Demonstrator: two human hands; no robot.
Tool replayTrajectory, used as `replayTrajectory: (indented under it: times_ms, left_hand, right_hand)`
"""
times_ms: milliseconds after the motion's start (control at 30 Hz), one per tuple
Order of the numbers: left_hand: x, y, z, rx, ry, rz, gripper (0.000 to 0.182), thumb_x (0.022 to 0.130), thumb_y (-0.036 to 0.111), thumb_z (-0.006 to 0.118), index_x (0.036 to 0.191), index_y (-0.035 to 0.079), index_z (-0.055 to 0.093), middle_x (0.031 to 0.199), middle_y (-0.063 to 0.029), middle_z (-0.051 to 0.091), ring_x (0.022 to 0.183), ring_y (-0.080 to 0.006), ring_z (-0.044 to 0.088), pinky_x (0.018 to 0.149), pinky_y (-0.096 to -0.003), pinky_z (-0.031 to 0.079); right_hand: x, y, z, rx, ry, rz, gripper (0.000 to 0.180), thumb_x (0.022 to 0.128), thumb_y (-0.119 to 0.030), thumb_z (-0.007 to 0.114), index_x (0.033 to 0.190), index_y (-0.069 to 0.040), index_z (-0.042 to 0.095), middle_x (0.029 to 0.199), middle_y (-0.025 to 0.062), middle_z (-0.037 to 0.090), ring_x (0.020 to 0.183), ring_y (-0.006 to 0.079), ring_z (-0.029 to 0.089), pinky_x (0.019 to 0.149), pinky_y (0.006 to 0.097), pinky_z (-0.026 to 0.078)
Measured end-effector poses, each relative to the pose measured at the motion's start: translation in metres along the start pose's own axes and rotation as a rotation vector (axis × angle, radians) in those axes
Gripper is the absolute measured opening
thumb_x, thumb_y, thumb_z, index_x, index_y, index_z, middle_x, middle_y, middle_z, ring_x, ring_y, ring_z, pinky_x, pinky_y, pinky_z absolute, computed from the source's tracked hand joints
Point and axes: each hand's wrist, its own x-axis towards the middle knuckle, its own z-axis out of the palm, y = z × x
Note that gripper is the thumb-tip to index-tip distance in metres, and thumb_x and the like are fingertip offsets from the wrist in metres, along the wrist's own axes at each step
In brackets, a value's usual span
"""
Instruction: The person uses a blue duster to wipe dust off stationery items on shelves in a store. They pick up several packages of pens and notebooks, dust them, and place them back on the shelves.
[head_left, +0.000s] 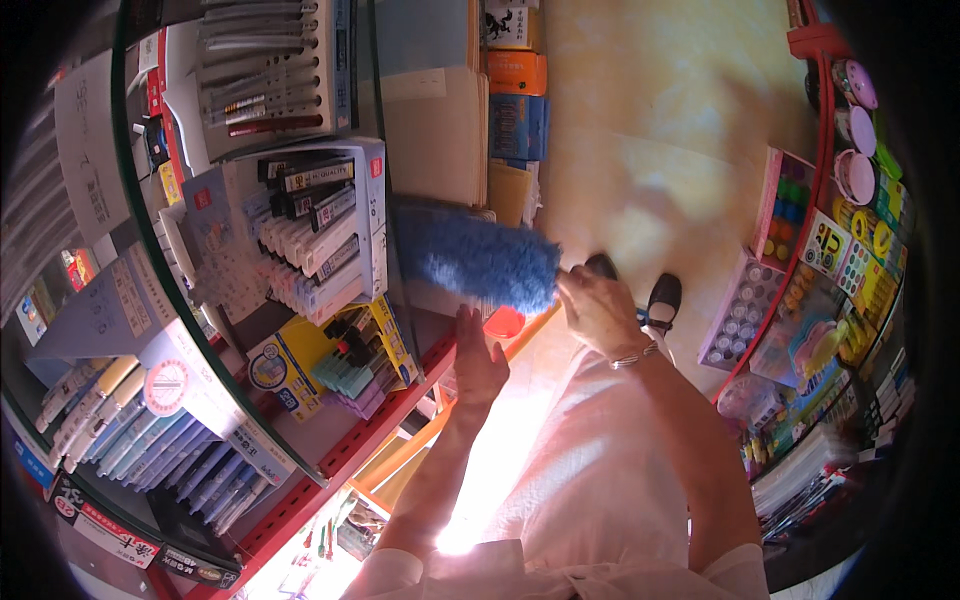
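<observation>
My right hand (600, 311) is closed around the near end of a fluffy blue duster (491, 259), whose handle is mostly hidden in the fist. The duster's head points left, over the lower shelf by stacked paper or folders (431, 139). My left hand (478, 371) is held out flat with its thumb apart, holding nothing, beside the red shelf edge (352, 457). Whether its fingertips touch the shelf, I cannot tell. Just right of those fingertips sits a bright red object (505, 322), too overexposed to identify.
Glass shelves at left carry a white box of pencil-lead tubes or erasers (322, 225), a yellow display box (300, 367) and a rack of pens (165, 442). Small boxes (517, 124) line the shelf's aisle side. Across the tiled floor (637, 172), a red-framed rack (814, 195) holds packaged goods.
</observation>
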Motion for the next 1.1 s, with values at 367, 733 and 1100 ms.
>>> replayTrajectory:
  times_ms: [367,733,1100]
  left_hand:
    - [0.139,-0.043,0.037,-0.004,0.184,0.122,0.052,0.090,0.042,0.051,0.125,0.005,0.053,0.127,-0.0118,0.054,0.121,-0.0292,0.047,0.108,-0.0432,0.031]
    - [0.170,0.019,0.015,0.223,0.335,-0.020,0.069,0.084,0.022,0.053,0.144,0.001,0.028,0.150,-0.0213,0.026,0.140,-0.0370,0.022,0.113,-0.0533,0.016]
    - [0.170,0.019,0.015,0.224,0.327,-0.029,0.073,0.082,0.024,0.055,0.145,0.003,0.024,0.151,-0.0185,0.025,0.141,-0.0348,0.022,0.112,-0.0524,0.017]
  right_hand:
    - [0.051,-0.011,-0.063,0.010,-0.022,-0.205,0.013,0.084,-0.015,0.058,0.093,-0.005,0.059,0.083,0.0109,0.061,0.074,0.0303,0.063,0.064,0.0404,0.052]
    - [0.145,-0.005,-0.086,0.005,0.268,0.010,0.009,0.085,-0.015,0.057,0.090,-0.008,0.058,0.086,0.0121,0.058,0.072,0.0353,0.060,0.062,0.0448,0.049]
    - [0.165,-0.003,-0.109,-0.074,0.259,0.003,0.009,0.087,-0.015,0.054,0.094,-0.009,0.056,0.083,0.0131,0.057,0.073,0.0335,0.061,0.061,0.0431,0.049]
